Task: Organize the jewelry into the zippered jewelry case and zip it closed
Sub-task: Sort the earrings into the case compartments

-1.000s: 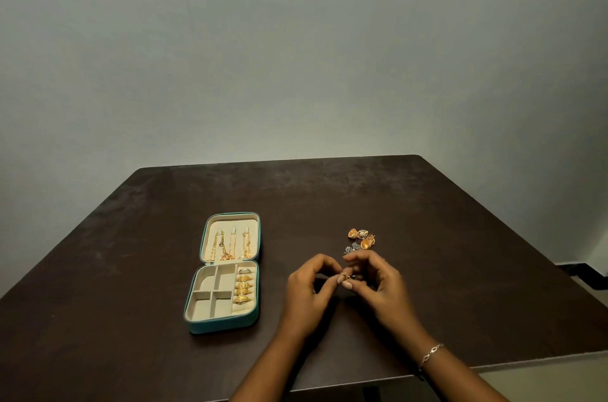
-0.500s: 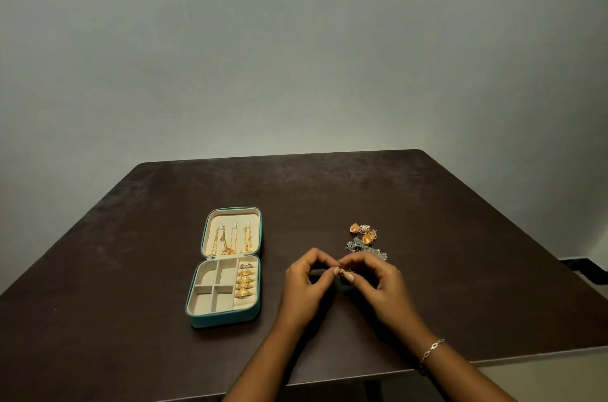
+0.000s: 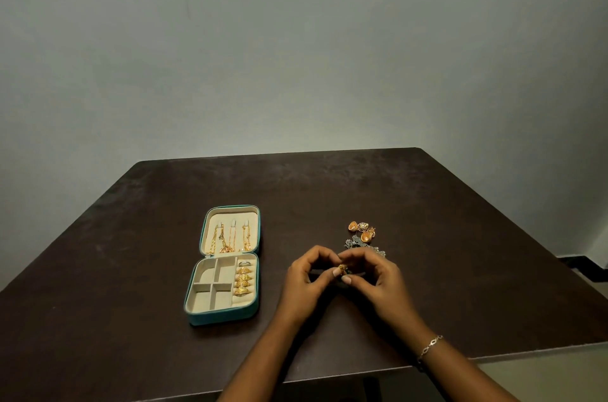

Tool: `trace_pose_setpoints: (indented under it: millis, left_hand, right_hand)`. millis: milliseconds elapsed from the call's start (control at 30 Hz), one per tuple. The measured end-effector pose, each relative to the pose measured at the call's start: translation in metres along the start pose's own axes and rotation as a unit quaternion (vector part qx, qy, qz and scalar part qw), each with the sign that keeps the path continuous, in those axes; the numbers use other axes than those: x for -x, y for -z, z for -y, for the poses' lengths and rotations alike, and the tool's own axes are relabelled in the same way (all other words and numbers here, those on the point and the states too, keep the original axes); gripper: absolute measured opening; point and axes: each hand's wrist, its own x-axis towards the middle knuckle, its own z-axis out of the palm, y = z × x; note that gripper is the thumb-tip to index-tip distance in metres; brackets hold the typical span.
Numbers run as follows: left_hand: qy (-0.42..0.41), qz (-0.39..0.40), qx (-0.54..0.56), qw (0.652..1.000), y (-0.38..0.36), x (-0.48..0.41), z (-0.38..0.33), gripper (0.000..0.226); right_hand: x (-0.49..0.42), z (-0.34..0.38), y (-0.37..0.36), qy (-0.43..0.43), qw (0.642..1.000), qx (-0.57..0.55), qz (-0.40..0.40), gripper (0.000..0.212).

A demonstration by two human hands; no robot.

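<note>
Pinching together, the left hand (image 3: 304, 281) and the right hand (image 3: 378, 281) both grasp one small gold piece of jewellery (image 3: 342, 269) between thumb and fingertips, fingers arched over it. It may be an earring with a dark green part, though it is too small to say. Against a second ago little has shifted: both hands have stayed at the same spot over the dark brown wooden table (image 3: 131, 270), the fingertips have drawn a shade closer, and the piece shows a bit more plainly between them. Nothing has gone into the case in that time, so I judge the step in hand to be fastening or turning this one item before it is stowed. A thin silver chain bracelet (image 3: 429, 345) sits on the right wrist.

Just beyond the hands lies the loose heap yet to be sorted — orange-gold dome earrings (image 3: 362, 230) with a grey silver ornament (image 3: 357, 242) touching them. Well to the left, the teal zippered jewelry case (image 3: 220, 318) lies open and flat: gold chains (image 3: 227, 238) hang in its cream lid, and a row of gold rings (image 3: 243, 281) fills the right-hand roll, with four cream compartments to their left. The task looks partway done — the zip is untouched.

No brand, label or writing can be read anywhere.
</note>
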Motion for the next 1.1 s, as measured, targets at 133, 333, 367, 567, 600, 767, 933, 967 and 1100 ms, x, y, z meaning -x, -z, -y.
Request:
trace_pose_setpoints:
  millis: [133, 333, 367, 567, 600, 767, 933, 967, 1100]
  left_hand:
    - [0.003, -0.004, -0.004, 1.000, 0.001, 0.000, 0.001, 0.006]
    - [0.022, -0.010, 0.012, 1.000, 0.003, 0.000, -0.001, 0.008]
    - [0.025, -0.004, 0.011, 1.000, 0.003, 0.000, -0.001, 0.010]
    - [0.051, -0.012, 0.025, 0.998, 0.002, 0.000, -0.004, 0.017]
    - [0.061, -0.022, 0.044, 0.997, 0.003, 0.000, -0.004, 0.015]
    - [0.101, -0.063, 0.115, 0.986, 0.006, 0.002, -0.008, 0.012]
    - [0.126, -0.072, 0.144, 0.979, 0.004, 0.002, -0.014, 0.018]
    - [0.128, -0.077, 0.144, 0.978, 0.004, 0.003, -0.015, 0.017]
    - [0.132, -0.092, 0.152, 0.975, 0.005, 0.005, -0.016, 0.018]
  right_hand:
    - [0.001, 0.004, 0.000, 0.001, 1.000, 0.028, 0.005, 0.023]
    - [0.002, 0.009, 0.001, 0.003, 0.999, 0.051, 0.008, 0.030]
    - [0.002, 0.008, 0.001, 0.001, 0.999, 0.045, 0.006, 0.029]
    - [0.003, 0.007, 0.001, -0.016, 1.000, 0.015, 0.011, 0.031]
    - [0.003, 0.006, 0.000, -0.020, 1.000, 0.013, 0.014, 0.032]
    - [0.003, 0.008, 0.001, -0.044, 0.998, 0.004, 0.037, 0.034]
    - [0.000, 0.003, 0.005, -0.001, 0.998, 0.027, -0.060, 0.020]
    - [-0.002, 0.000, 0.008, -0.001, 0.995, 0.026, -0.098, 0.017]
    - [-0.009, -0.019, 0.036, -0.048, 0.971, 0.054, -0.227, 0.031]
